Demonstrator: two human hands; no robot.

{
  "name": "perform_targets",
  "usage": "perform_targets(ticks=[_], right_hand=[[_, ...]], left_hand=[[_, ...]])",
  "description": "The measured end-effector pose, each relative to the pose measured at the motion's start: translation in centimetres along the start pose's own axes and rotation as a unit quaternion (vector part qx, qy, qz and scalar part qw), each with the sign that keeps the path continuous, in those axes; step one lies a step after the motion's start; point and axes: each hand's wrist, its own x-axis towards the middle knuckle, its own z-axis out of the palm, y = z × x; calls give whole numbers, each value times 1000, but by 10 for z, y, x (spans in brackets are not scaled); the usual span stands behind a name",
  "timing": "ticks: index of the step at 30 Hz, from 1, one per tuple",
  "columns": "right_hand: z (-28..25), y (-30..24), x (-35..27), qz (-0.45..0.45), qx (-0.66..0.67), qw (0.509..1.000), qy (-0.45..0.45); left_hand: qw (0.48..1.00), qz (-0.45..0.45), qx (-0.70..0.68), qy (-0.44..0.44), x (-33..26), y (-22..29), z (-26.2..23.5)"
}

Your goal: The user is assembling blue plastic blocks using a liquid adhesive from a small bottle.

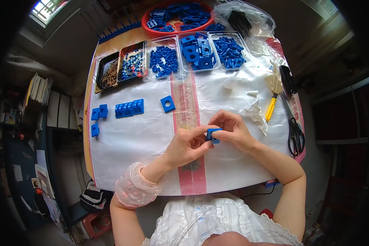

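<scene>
Left hand [185, 144] and right hand [235, 132], nearly closed, pinch a blue piece [211, 134], far edge crosswise, long axis unclear

The fingers [198, 131] are hiding part of the blue piece [210, 134]. The far-left window [49, 10] is running out of view.

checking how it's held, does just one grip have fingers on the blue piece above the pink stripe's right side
No, fingers of both the left grip and the right grip touch the blue piece.
</scene>
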Motion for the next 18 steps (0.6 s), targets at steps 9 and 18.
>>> perform_targets(ticks=[9,18], right_hand=[[0,2,2,-5,-12,1000,11],[2,2,3,-24,-10,1000,6]], left_hand=[[1000,-7,17,21,-1,-2,1],[997,-9,19,68,0,1,10]])
